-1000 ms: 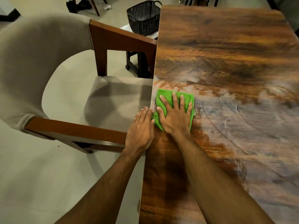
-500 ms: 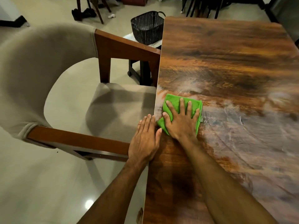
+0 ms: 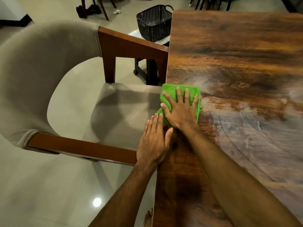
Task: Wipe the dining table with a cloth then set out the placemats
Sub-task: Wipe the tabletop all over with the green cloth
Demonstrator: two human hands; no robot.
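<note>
A folded green cloth (image 3: 170, 91) lies at the left edge of the dark wooden dining table (image 3: 237, 63), its near corner hanging slightly over the edge. My right hand (image 3: 180, 108) presses flat on the cloth with fingers spread. My left hand (image 3: 154, 141) rests flat on the table's left edge just behind the cloth, fingers straight and together. Pale wet streaks cover the tabletop to the right of the cloth. No placemats are in view.
A beige upholstered armchair (image 3: 41, 76) with brown wooden arms stands against the table's left side. A black slatted basket (image 3: 154, 22) sits on a small stand beyond it. Dark chair legs stand at the far end. The floor is glossy pale tile.
My right hand has slid the cloth left, back to the table edge, after a short sweep to the right. My left hand has stayed on the edge.
</note>
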